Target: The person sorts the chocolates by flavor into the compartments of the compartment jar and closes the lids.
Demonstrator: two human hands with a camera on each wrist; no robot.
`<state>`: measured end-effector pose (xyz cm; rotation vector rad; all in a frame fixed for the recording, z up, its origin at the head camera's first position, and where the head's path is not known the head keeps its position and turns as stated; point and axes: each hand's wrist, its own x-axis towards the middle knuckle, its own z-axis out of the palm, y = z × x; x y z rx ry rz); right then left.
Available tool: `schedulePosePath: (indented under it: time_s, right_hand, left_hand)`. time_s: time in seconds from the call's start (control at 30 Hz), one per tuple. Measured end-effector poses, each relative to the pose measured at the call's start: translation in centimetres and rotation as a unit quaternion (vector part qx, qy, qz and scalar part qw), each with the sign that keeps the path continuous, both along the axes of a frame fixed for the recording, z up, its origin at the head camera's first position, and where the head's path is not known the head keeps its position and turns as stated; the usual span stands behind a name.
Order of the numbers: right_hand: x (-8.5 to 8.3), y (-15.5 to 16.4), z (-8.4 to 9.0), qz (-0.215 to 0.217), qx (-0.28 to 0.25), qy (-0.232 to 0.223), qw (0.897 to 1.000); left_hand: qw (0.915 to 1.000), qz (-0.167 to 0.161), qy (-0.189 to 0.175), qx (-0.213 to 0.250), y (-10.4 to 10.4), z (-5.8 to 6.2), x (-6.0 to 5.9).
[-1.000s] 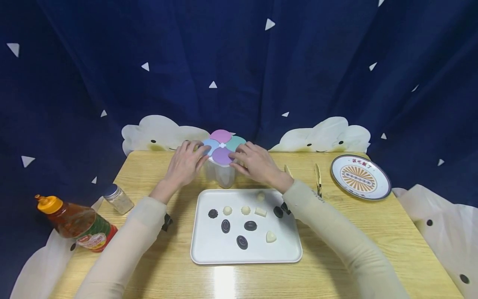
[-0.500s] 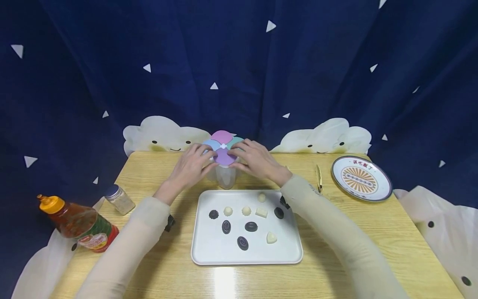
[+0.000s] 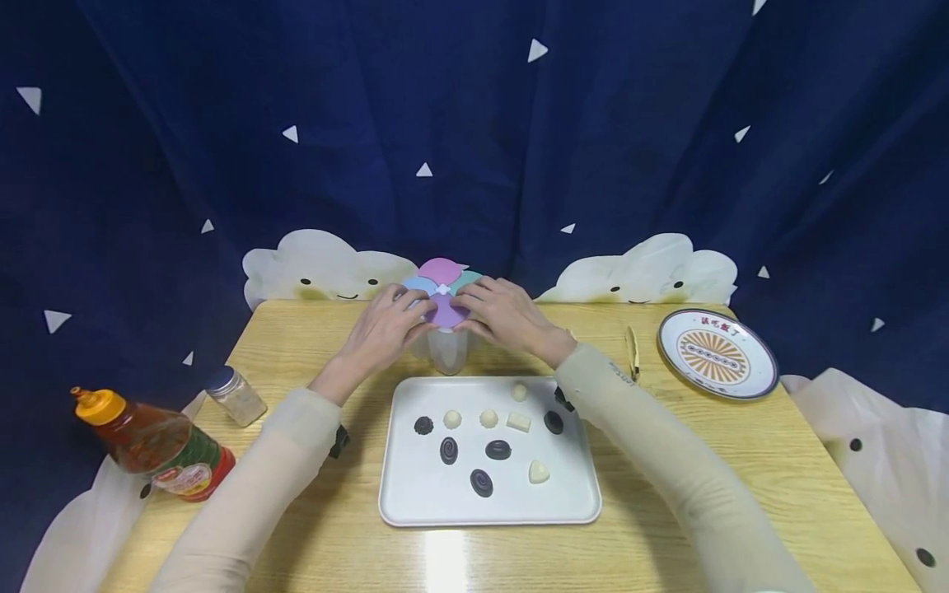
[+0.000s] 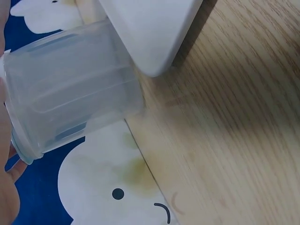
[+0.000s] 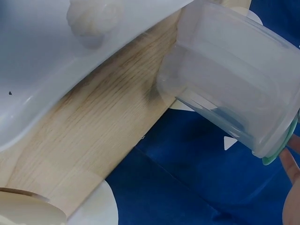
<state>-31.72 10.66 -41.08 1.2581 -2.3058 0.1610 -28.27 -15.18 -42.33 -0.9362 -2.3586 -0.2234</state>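
Fabric of deep navy with small white triangles fills the backdrop, and white cloud cutouts with dotted faces line the far table edge, partly hidden behind the hands. Below spreads the pale wood-grain table, cut off at the bottom edge. At its centre lies a white rounded-rectangle tray, glossy and shallow, carrying dark swirled chocolates and white chocolates in round, square and heart shapes. At 8 o'clock from the tray an amber sauce bottle with an orange cap lies tilted at the table's edge; a small glass shaker stands near it. At 2 o'clock sits a round patterned plate, with a slim tan utensil, hard to identify, beside it.

At 12 o'clock from the tray stands the translucent plastic container, its four-petal lid in purple, blue and teal, largely covered by fingers. The wrist views show the frosted, ribbed wall of the container and a teal lid rim.

Both forearms, in cream sleeves, converge from below. The left hand curls its fingers over the lid's left side, gripping it; the right hand mirrors it on the right, fingers bent over the lid edge.
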Motion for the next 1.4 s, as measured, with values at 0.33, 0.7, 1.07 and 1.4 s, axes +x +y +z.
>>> schedulePosePath:
  time_s: [0.33, 0.7, 1.07, 1.4]
  right_hand:
    - [-0.3, -0.3, 0.2, -0.008, 0.0, 0.0, 1.0]
    - [-0.2, -0.1, 0.6, -0.001, -0.053, -0.022, 0.998]
    - [-0.3, 0.1, 1.0, -0.006, -0.088, -0.005, 0.996]
    - [-1.2, 0.0, 2.1, -0.021, -0.103, 0.027, 0.994]
  left_hand:
    - [0.9998, 0.01, -0.015, 0.013, 0.1, 0.5, 0.0]
    - [0.9995, 0.021, -0.006, 0.022, 0.0, 1.0, 0.3]
    - [0.9979, 0.047, 0.035, 0.027, -0.1, 1.5, -0.2]
    - [0.9962, 0.066, 0.05, 0.025, 0.3, 2.5, -1.1]
